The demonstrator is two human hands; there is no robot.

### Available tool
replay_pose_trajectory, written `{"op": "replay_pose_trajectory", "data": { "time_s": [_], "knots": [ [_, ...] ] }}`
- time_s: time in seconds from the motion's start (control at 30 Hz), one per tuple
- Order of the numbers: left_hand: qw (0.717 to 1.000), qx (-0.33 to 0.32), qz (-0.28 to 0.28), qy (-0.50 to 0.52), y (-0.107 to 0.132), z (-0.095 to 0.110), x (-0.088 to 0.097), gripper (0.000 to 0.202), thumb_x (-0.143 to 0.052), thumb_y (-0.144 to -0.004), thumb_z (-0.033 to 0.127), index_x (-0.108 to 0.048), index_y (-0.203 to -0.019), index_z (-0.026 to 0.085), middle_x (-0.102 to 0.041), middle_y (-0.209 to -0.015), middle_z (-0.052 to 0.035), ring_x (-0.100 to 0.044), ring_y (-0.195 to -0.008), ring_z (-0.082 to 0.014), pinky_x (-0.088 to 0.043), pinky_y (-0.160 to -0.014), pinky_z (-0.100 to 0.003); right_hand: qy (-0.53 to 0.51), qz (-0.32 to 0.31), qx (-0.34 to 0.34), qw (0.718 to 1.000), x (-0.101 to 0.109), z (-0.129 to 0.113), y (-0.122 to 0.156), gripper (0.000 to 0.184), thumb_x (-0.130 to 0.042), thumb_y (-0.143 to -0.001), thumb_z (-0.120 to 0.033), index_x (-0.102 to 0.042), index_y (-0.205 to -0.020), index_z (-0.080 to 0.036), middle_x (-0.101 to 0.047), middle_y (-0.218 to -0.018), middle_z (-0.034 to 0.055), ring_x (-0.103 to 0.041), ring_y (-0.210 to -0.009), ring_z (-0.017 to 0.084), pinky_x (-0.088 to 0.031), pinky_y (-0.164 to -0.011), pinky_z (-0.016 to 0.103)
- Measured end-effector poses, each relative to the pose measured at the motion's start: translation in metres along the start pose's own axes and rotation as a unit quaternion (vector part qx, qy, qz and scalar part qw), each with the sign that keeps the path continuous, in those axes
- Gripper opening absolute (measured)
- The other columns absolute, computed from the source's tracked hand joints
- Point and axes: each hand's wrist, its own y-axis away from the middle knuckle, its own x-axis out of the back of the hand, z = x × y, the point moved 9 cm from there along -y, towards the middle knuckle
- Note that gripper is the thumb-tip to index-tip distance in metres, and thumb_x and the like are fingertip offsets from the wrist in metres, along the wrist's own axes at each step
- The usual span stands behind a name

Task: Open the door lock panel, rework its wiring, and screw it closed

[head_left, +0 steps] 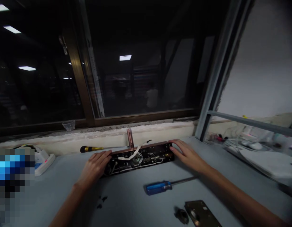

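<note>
A long dark lock body (146, 157) with exposed wires and a white ribbon cable lies open-side up on the grey table. A copper-coloured handle (130, 138) sticks up from its far edge. My left hand (95, 167) rests on the lock body's left end, fingers curled over it. At the right end, my right hand (187, 154) lies with fingers stretched along the edge. Both hands touch the lock body without lifting it.
A blue-handled screwdriver (160, 186) lies in front of the lock. A black-and-yellow screwdriver (94, 148) lies behind it by the window sill. A dark metal plate (202, 214) and a small black part (181, 215) sit near the front edge. A white power strip (43, 160) is at left.
</note>
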Motion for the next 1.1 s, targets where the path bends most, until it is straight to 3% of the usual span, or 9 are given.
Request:
{"op": "replay_pose_trajectory", "data": {
  "time_s": [0.13,0.33,0.53,1.1],
  "knots": [
    [1.0,0.003,-0.012,-0.003,-0.005,0.001,-0.001,0.033,-0.031,-0.081,0.003,-0.058,-0.096,0.015,-0.061,-0.111,-0.009,-0.058,-0.092,-0.0187,-0.045,-0.079,-0.033,-0.038,-0.03,-0.04,0.998,-0.017,0.021,0.005,0.041,-0.033,-0.086,-0.045,-0.04,-0.117,-0.019,-0.059,-0.103,0.0074,-0.057,-0.093,0.021,-0.047,-0.081,0.036],
    [1.0,-0.02,-0.018,-0.017,-0.003,0.005,-0.004,0.036,-0.028,-0.081,0.002,-0.056,-0.099,0.015,-0.06,-0.113,-0.0101,-0.057,-0.098,-0.0189,-0.043,-0.083,-0.033,-0.076,-0.083,-0.049,0.992,-0.037,0.018,0.008,0.059,-0.041,-0.083,-0.047,-0.023,-0.129,-0.017,-0.059,-0.106,0.0079,-0.056,-0.099,0.023,-0.045,-0.086,0.037],
    [1.0,-0.012,0.003,0.001,0.0,0.003,-0.004,0.033,-0.028,-0.083,0.003,-0.055,-0.099,0.015,-0.057,-0.118,-0.0111,-0.052,-0.109,-0.0196,-0.042,-0.086,-0.034,-0.095,-0.11,-0.046,0.988,-0.039,0.013,0.01,0.062,-0.041,-0.083,-0.048,-0.017,-0.131,-0.017,-0.056,-0.112,0.0094,-0.054,-0.102,0.023,-0.042,-0.089,0.038],
    [0.998,-0.009,0.023,0.05,-0.002,-0.001,0.003,0.028,-0.035,-0.081,0.004,-0.054,-0.098,0.015,-0.058,-0.115,-0.0109,-0.055,-0.104,-0.0186,-0.046,-0.084,-0.032,-0.092,-0.123,-0.055,0.987,-0.041,0.017,0.01,0.063,-0.041,-0.082,-0.049,-0.017,-0.132,-0.017,-0.053,-0.114,0.0103,-0.051,-0.106,0.025,-0.039,-0.093,0.04]
  ]
}}
